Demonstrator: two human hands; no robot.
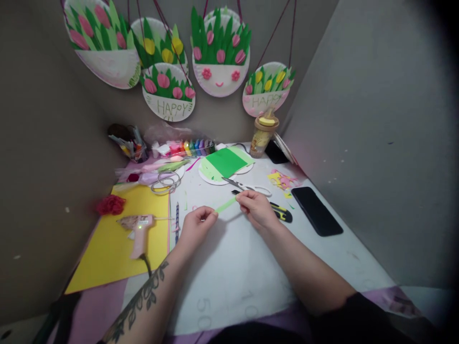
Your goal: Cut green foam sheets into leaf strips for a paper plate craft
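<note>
A narrow light green paper strip point(225, 205) is stretched between my two hands above the white table cover. My left hand point(199, 223) pinches its near left end, and my right hand point(255, 206) pinches the other end, a little farther away. Just beyond my right hand lie white-handled scissors point(247, 186), partly over a paper plate. A black and yellow cutter point(282, 212) rests beside the right wrist, partly hidden by that hand. Green paper sheets point(226, 163) lie on white paper plates point(211, 179) farther back. Left of my left hand is a dark patterned pencil point(177, 222).
A pink glue gun point(141, 236) lies on yellow paper point(107, 258) at left, near red yarn point(112, 204). A black phone point(317, 211) and paper scraps point(283, 179) lie right. A lidded cup point(262, 136) stands behind. Decorated paper plates point(220, 79) hang on the wall.
</note>
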